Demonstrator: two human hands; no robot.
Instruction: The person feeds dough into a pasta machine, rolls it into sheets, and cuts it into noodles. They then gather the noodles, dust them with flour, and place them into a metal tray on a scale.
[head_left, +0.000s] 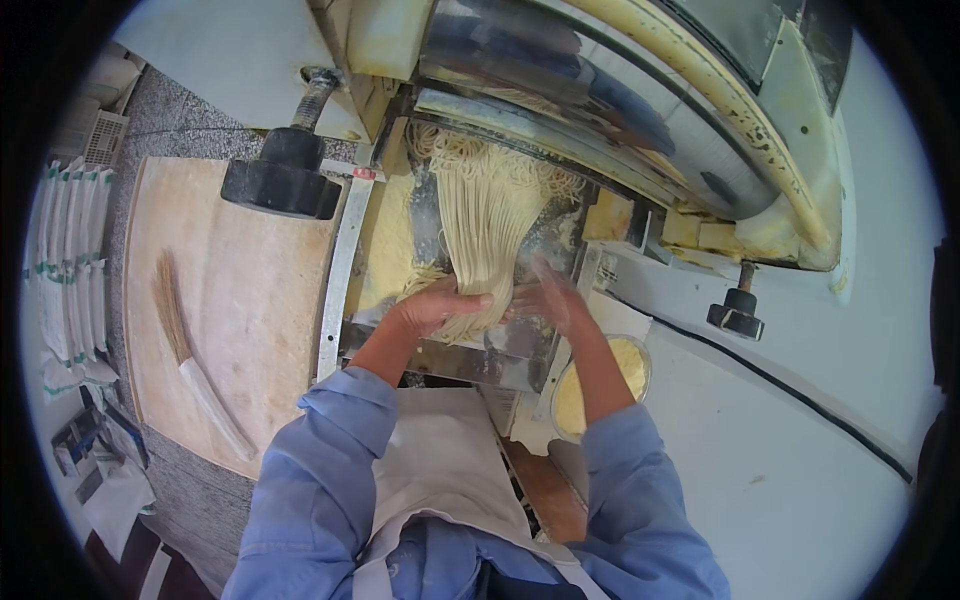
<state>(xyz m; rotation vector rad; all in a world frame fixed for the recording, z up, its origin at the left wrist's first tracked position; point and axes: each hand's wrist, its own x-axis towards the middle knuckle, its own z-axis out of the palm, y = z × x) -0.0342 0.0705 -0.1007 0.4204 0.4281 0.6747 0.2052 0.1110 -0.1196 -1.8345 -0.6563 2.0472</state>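
- The noodles point(485, 200), a pale bundle of long strands, lie on the floured metal tray point(470, 363) below the machine's roller point(720, 160), running away from the grip toward 12 o'clock.
- Their long axis stands close to 12–6 o'clock: the far end spreads wide in loops, the near end narrows to a gathered tail between the two hands.
- The left hand point(432, 305) sits at the tail's 9 o'clock side and is the nearer, with its thumb laid over the strands; its fingers are hidden, but it looks closed on the bundle.
- The right hand point(552, 297) is at the 3 o'clock side, fingers pointing toward 11 o'clock; blur leaves me unable to tell whether it pinches the strands or only rests beside them.
- A short end of strands shows just past the left thumb, toward 6 o'clock.
- From the hands, a wooden board point(240, 270) with a straw brush point(172, 310) lies toward 9 o'clock; a round bowl point(647, 372) of yellow powder sits near 4 o'clock, partly behind the right forearm.
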